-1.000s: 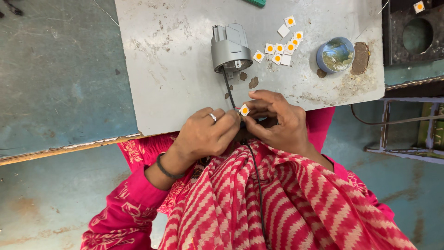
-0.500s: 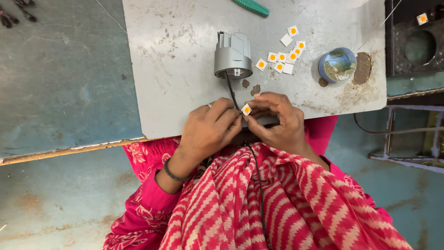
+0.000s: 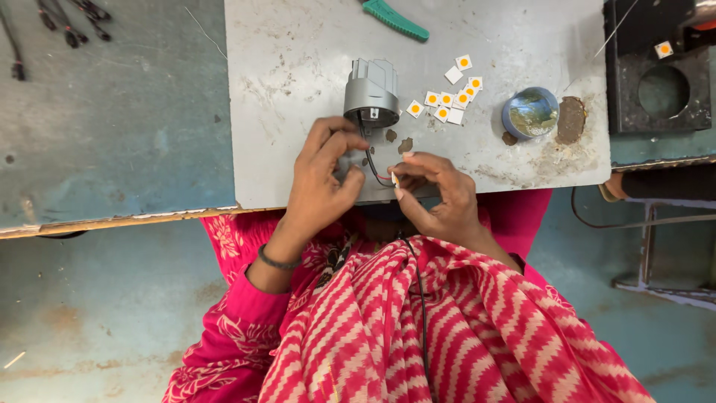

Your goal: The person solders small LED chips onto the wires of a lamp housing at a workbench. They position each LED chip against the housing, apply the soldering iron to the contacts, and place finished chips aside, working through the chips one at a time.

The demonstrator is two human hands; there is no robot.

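Observation:
My right hand (image 3: pixel 440 198) pinches a small white square chip (image 3: pixel 394 179) with an orange centre, seen edge-on, just above the table's near edge. Thin black and red wires (image 3: pixel 371 166) run from the chip up to a grey ribbed housing (image 3: pixel 371 93) standing on the grey table (image 3: pixel 298 67). My left hand (image 3: pixel 321 183) is curled beside the wires, its fingertips touching them just below the housing and its thumb held apart from them. Several loose chips (image 3: pixel 446 99) of the same kind lie to the right of the housing.
A round blue tin (image 3: pixel 531 113) and a brown patch sit right of the chips. A green tool handle (image 3: pixel 395 19) lies at the far edge. A black block (image 3: pixel 656 75) with a round hole stands at the right, and dark cable ends (image 3: pixel 71 26) lie at the far left.
My left hand let go of the chip and moved up along the wires toward the housing. My right hand keeps the chip, now turned edge-on. The camera view shifted slightly.

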